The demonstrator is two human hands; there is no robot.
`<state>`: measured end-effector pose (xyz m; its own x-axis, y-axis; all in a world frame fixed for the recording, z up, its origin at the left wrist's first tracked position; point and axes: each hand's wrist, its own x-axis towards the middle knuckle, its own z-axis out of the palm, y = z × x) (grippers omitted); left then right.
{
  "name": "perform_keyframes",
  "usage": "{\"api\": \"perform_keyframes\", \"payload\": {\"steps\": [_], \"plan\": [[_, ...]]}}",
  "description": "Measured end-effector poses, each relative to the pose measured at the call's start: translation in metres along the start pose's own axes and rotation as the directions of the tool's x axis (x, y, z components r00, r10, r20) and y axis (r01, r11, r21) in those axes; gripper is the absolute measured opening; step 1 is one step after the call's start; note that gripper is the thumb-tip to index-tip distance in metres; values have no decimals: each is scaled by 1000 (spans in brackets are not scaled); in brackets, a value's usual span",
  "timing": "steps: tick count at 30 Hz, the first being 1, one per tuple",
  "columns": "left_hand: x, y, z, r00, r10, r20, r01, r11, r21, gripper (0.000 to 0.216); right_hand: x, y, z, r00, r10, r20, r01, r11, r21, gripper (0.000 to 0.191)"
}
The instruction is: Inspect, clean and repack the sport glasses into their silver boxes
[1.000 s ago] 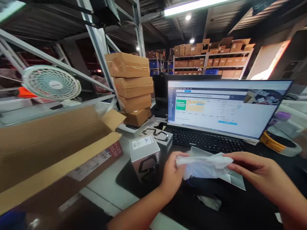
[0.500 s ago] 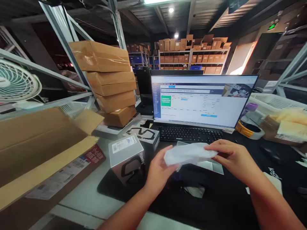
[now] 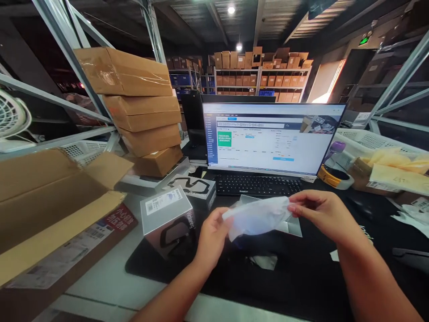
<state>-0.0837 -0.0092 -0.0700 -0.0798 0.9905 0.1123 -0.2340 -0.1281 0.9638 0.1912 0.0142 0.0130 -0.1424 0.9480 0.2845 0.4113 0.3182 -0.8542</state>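
Note:
Between my two hands is a white translucent wrapped packet (image 3: 258,217), held above the black desk mat; what lies inside its wrapping I cannot make out. My left hand (image 3: 212,237) pinches the left end, thumb on top. At the right end, the fingertips of my right hand (image 3: 315,210) are closed on the wrapping. Partly hidden behind the packet lies a flat grey box piece (image 3: 295,227). To the left of my left hand stands a grey printed box (image 3: 167,219) with a label on top, and a second printed box (image 3: 197,190) lies behind it.
A monitor (image 3: 268,141) and black keyboard (image 3: 258,184) stand behind my hands. An open cardboard carton (image 3: 60,223) is at left, near stacked brown boxes (image 3: 140,109). On the right are a yellow tape roll (image 3: 331,176), a mouse (image 3: 360,208) and a white basket (image 3: 378,145).
The packet has tilted, its left end now lower and more of its broad face showing. Both hands still hold its ends. My view has turned slightly right.

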Motion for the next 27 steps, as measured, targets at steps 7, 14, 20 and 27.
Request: {"api": "perform_keyframes", "payload": {"steps": [7,14,20,27], "plan": [[1,-6,-4,998,13,-54,-15,999,-43,36,6,9,28,912,-203,-355,228,973,29,18],[6,-8,-6,997,15,-80,-24,993,-115,32,-3,-4,25,839,-536,-95,539,842,10,10],[3,-6,-4,988,114,-104,-116,993,-8,35,2,13,13,986,-162,49,163,986,-30,29],[-2,0,-4,978,192,-85,-185,979,87,35,6,28,10,984,-72,166,90,991,-103,50]]}}
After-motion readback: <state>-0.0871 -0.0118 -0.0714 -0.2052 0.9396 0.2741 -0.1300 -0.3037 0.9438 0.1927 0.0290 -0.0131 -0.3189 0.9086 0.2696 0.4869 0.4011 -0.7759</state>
